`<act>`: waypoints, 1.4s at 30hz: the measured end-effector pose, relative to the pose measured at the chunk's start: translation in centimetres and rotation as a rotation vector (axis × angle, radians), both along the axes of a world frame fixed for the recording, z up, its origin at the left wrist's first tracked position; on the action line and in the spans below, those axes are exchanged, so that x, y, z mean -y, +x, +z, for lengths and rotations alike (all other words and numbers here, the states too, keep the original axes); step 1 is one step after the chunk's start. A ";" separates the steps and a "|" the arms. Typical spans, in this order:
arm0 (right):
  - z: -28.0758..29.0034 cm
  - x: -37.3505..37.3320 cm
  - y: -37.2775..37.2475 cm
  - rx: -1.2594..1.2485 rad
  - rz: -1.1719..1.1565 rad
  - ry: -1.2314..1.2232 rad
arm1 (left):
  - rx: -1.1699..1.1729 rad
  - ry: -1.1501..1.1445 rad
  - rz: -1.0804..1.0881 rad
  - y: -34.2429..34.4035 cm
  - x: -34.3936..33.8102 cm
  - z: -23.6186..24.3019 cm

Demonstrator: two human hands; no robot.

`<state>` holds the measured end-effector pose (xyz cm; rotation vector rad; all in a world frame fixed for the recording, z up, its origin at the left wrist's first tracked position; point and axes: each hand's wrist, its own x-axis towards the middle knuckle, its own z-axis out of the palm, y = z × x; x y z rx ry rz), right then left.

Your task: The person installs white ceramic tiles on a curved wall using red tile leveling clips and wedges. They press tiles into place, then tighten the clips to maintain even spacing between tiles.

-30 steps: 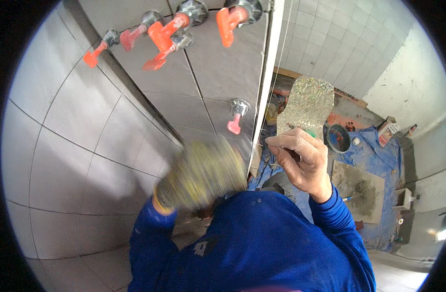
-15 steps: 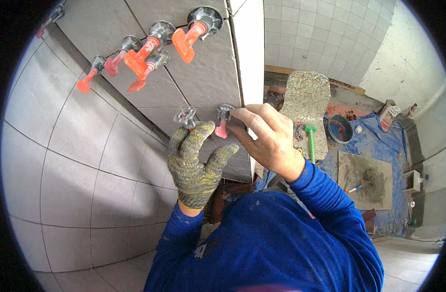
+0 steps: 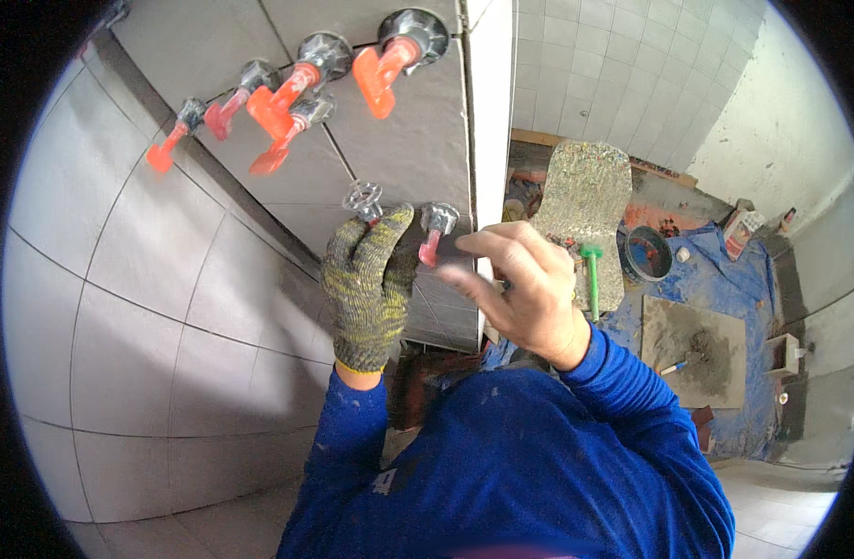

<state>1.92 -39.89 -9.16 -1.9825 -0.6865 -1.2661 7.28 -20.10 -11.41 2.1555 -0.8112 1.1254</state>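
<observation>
My left hand [image 3: 366,293], in a grey and yellow knitted glove, pinches a tile leveller [image 3: 363,199] at its lower end. The leveller's dusty round cap shows above the fingertips, with only a sliver of its red handle in sight. Beside it, a second tile leveller with a pinkish red handle [image 3: 429,248] sticks out from the grey tiles. My right hand [image 3: 525,284] is bare and just right of that handle. Its thumb and fingers are apart, slightly blurred, and hold nothing.
Several more red-handled tile levellers [image 3: 376,79] jut from the tiled wall [image 3: 404,140] farther up. To the right are a speckled mat [image 3: 585,186] with a green-handled tool [image 3: 594,284], a dark bucket [image 3: 647,254], a mortar-smeared board [image 3: 664,321] and blue sheeting [image 3: 758,298].
My right hand has drawn back from the right-hand leveller, down and to the right. My left hand's fingers have closed in around the other leveller, its thumb now tucked in.
</observation>
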 end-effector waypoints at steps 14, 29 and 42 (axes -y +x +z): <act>2.0 -2.2 -1.2 -0.313 0.050 -0.023 | 0.021 -0.072 -0.020 0.9 1.7 -1.4; 1.1 -3.1 -1.0 -0.394 0.167 0.107 | -0.192 -0.649 -0.056 -2.9 0.8 -4.1; 0.8 -3.4 -1.1 -0.404 0.152 0.012 | -0.438 -0.704 -0.127 -5.1 2.8 -1.6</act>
